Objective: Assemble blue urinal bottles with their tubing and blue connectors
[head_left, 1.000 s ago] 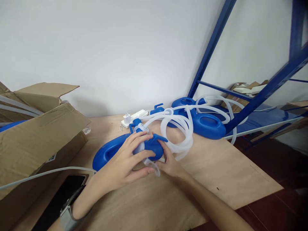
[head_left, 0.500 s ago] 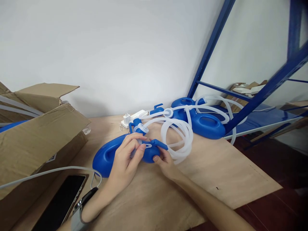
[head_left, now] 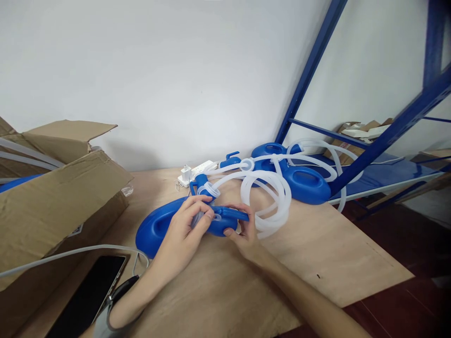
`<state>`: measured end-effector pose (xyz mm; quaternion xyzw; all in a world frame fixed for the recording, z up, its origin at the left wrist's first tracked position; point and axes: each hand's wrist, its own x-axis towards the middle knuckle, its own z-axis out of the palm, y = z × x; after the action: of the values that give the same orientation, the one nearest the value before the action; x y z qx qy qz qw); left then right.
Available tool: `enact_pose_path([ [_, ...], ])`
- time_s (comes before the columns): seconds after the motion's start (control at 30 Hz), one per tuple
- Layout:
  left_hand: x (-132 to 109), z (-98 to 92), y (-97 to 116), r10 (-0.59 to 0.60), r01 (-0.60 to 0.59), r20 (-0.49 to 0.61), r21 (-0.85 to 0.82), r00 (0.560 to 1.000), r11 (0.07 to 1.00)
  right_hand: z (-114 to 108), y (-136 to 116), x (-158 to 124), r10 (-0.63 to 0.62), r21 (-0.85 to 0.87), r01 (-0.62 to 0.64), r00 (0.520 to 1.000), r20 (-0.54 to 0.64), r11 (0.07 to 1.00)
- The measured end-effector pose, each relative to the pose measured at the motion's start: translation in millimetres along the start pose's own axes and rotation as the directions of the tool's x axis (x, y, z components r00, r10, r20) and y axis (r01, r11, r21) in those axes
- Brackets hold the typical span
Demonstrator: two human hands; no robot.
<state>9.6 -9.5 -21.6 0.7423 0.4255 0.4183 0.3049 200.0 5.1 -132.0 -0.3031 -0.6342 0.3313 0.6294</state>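
Observation:
My right hand (head_left: 246,234) grips a blue plastic urinal head (head_left: 220,227) with a bar-like handle on its lid, fingers behind and thumb on the near side. At the left end of that head, my left hand (head_left: 188,223) is closed in a pinch around a translucent plastic fitting (head_left: 198,218); its fingertips partly hide the joint. Behind my left wrist lies a blue bottle with a grip recess (head_left: 155,228). Just beyond my fingers is a second blue head with a clear collar (head_left: 211,189). Coiled white tubing (head_left: 282,206) rests right of my hands.
An open cardboard box (head_left: 59,206) stands on the left, with a black phone (head_left: 88,295) and a white cable near it. A white power strip (head_left: 204,169) lies by the wall. More blue bottles (head_left: 306,185) sit by the blue metal rack (head_left: 313,70) at the right.
The held urinal head has turned slightly, its lid handle now lying flatter, and my right fingers have come up over it. The coiled tubing has shifted a little right.

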Motion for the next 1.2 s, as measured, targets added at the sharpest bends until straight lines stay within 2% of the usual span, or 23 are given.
enact_pose_path([
  [0.1, 0, 4.6, -5, 0.086, -0.076, -0.094, 0.096, 0.992, 0.992, 0, -3, 1, -0.04, -0.05, 0.04, 0.999, -0.007, 0.998],
  [0.17, 0, 7.8, -10, 0.151, -0.133, -0.11, 0.154, 0.982, 0.979, 0, -7, 5, -0.084, -0.088, 0.084, 0.996, -0.003, 0.993],
  [0.27, 2, 10.6, -17, 0.186, -0.163, -0.113, 0.186, 0.976, 0.969, -3, -20, 16, -0.196, -0.229, 0.193, 0.981, 0.008, 0.954],
  [0.37, 3, 13.0, -22, 0.213, -0.184, -0.105, 0.23, 0.972, 0.956, -5, -37, 28, -0.29, -0.414, 0.307, 0.951, 0.106, 0.857],
  [0.47, 1, 17.5, -23, 0.256, -0.224, -0.074, 0.294, 0.964, 0.929, -5, -50, 33, -0.294, -0.511, 0.359, 0.933, 0.205, 0.781],
  [0.57, -3, 22.6, -21, 0.299, -0.265, -0.041, 0.363, 0.953, 0.893, -1, -53, 30, -0.325, -0.515, 0.381, 0.925, 0.199, 0.768],
  [0.67, -5, 26.2, -19, 0.333, -0.304, -0.021, 0.356, 0.943, 0.884, 1, -51, 25, -0.364, -0.515, 0.394, 0.917, 0.164, 0.761],
  [0.83, -7, 31.4, -19, 0.381, -0.334, -0.054, 0.379, 0.923, 0.863, 2, -47, 21, -0.397, -0.542, 0.39, 0.911, 0.11, 0.744],
  [0.93, -10, 35.6, -19, 0.41, -0.339, -0.078, 0.434, 0.909, 0.835, 4, -44, 19, -0.473, -0.589, 0.398, 0.881, 0.031, 0.703],
  [1.03, -13, 39.4, -18, 0.407, -0.318, -0.088, 0.483, 0.909, 0.816, 5, -39, 17, -0.565, -0.6, 0.452, 0.825, -0.001, 0.66],
  [1.13, -15, 40.3, -16, 0.38, -0.293, -0.102, 0.469, 0.919, 0.833, 3, -31, 14, -0.628, -0.584, 0.518, 0.778, 0.018, 0.624],
  [1.2, -15, 38.8, -14, 0.339, -0.272, -0.087, 0.43, 0.937, 0.861, 0, -25, 12, -0.633, -0.563, 0.547, 0.772, 0.053, 0.62],
])
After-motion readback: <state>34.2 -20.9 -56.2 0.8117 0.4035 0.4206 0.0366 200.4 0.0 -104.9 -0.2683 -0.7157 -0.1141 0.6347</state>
